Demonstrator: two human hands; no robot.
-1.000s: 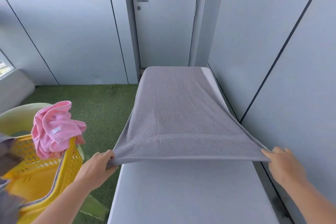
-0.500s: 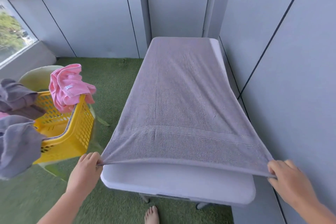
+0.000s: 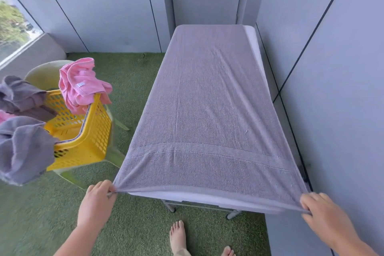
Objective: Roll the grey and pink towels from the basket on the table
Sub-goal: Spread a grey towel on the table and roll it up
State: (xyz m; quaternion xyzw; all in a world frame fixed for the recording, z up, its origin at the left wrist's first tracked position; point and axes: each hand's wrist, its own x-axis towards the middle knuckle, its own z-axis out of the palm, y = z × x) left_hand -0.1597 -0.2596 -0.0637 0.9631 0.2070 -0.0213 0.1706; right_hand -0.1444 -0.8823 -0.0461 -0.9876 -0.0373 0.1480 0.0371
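Grey towel: spread flat along the worktop, covering nearly all of it; near hem pulled past the worktop's near end.
Left hand: clamped on the near left corner, fingers curled, pinching the cloth.
Right hand: clamped on the near right corner, fingers curled over the hem.
Hands: well apart, cloth taut between.
Basket: yellow, left of the worktop, on a pale chair.
Pink towel: draped over the basket's far rim.
Other grey towels: hanging over the basket's left side.
Floor: green turf, bare foot near the worktop's near end.
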